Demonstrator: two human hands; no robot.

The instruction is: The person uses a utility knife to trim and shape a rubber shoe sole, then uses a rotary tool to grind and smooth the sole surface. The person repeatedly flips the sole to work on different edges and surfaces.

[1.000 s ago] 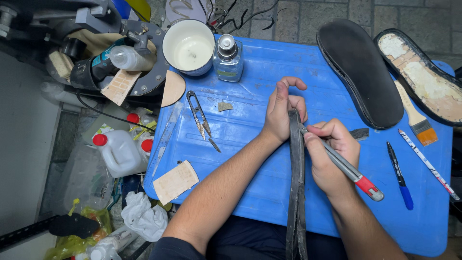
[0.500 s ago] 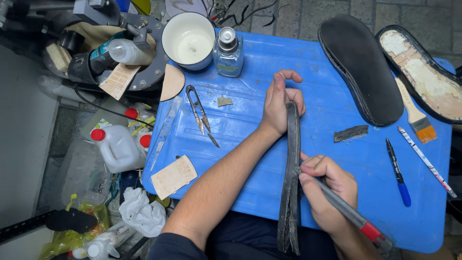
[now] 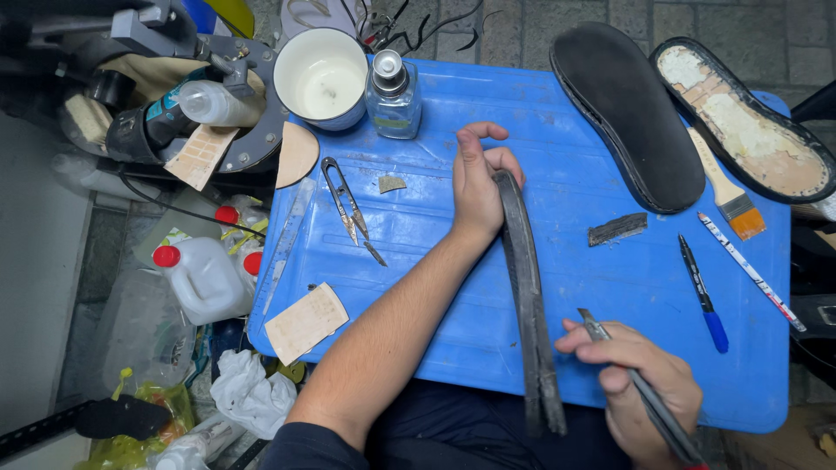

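A long black rubber strip [image 3: 528,296] lies lengthways on the blue table [image 3: 435,261]. My left hand [image 3: 479,178] presses down on the strip's far end, fingers curled over it. My right hand [image 3: 640,374] is at the near right of the strip, shut on a thin knife with a dark handle [image 3: 649,400]; its blade tip sits just right of the strip. A short cut-off piece of black rubber [image 3: 616,229] lies to the right.
Two black shoe soles [image 3: 627,113] [image 3: 740,122] lie at the back right. A brush [image 3: 727,191], a blue pen [image 3: 701,292] and a striped pencil [image 3: 749,270] lie on the right. Snips [image 3: 348,209], a white cup [image 3: 320,77], a glass bottle [image 3: 394,91] and a tan card [image 3: 305,322] sit on the left.
My right hand has drawn the knife down along the strip, from its middle towards me and to the right. A small rubber piece now lies on the table to the right.
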